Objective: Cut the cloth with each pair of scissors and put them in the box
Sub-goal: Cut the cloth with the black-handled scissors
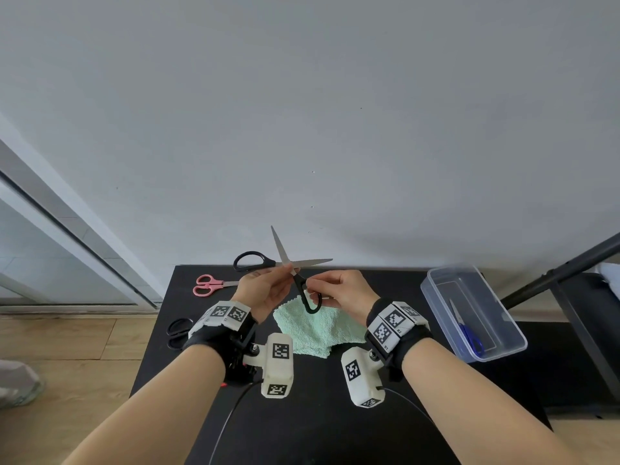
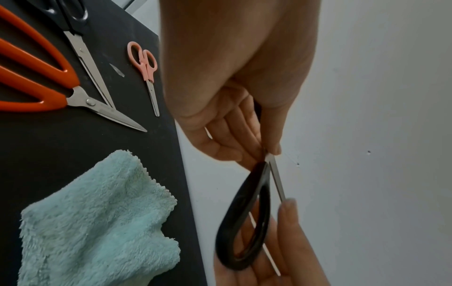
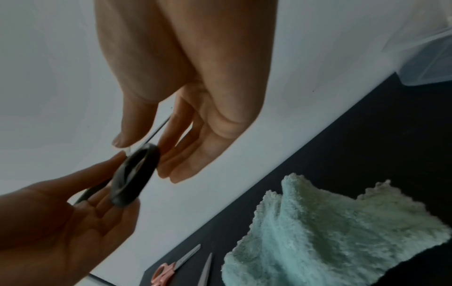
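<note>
Black scissors [image 1: 291, 267]: held up in the air above the table's far edge, blades spread wide, one tip pointing up and the other to the right; one handle loop sticks out to the left, the other hangs down between the two hands.
Left hand [image 1: 265, 290]: grips the scissors near the pivot; in the left wrist view its thumb and fingertips [image 2: 247, 152] pinch the metal just above the hanging loop.
Right hand [image 1: 345, 290]: fingers curl at the lower loop; in the left wrist view that loop lies across its fingers, with the thumb alongside the blade edge. How firmly it holds I cannot tell.
Cloth [image 1: 318, 327]: mint green, rumpled on the black table [image 1: 335, 431], below the hands and apart from them.
Box [image 1: 476, 310]: clear plastic, on the table's right side, with blue-handled scissors [image 1: 468, 333] lying inside.
Pink scissors [image 1: 211, 284]: closed, at the far left of the table.
Orange scissors [image 2: 49, 77]: on the table, blades crossing over another black-handled pair [image 2: 80, 38].
</note>
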`<state>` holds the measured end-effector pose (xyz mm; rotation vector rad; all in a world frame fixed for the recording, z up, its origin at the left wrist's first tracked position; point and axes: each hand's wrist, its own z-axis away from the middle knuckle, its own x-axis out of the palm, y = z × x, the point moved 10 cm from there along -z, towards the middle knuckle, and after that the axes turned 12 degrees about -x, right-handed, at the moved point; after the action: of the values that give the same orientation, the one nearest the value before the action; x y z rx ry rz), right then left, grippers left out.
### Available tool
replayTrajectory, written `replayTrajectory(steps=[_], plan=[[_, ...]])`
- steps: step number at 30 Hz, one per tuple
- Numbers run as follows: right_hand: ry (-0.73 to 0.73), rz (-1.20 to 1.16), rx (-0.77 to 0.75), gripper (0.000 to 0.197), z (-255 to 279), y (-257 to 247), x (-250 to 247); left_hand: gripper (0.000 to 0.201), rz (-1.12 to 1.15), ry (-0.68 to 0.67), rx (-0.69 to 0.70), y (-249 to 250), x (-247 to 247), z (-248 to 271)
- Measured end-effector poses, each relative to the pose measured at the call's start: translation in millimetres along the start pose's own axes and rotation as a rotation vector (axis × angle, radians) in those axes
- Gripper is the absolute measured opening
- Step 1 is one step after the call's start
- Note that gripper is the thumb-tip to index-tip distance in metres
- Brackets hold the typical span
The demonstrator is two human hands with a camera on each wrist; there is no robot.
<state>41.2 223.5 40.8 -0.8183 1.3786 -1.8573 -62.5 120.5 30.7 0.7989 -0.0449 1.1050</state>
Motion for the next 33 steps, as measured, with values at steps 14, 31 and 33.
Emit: replayTrajectory(steps=[14, 31, 33], plan=[[0.312, 0.546, 0.201, 0.020, 25.0, 97.2, -122.3, 0.013, -0.209, 0.034, -0.101, -57.2, -21.6, -23.3], [0.357, 0.599, 0.468, 0.043, 18.4, 153.3, -135.4, 0.016, -0.269, 0.076, -0.187, -99.5, -39.3, -35.0], [0.391, 0.564, 0.493, 0.039, 19.4, 154.6, -137.1, 0.015, -0.271, 0.083, -0.184, -99.9, -39.8, -35.6]])
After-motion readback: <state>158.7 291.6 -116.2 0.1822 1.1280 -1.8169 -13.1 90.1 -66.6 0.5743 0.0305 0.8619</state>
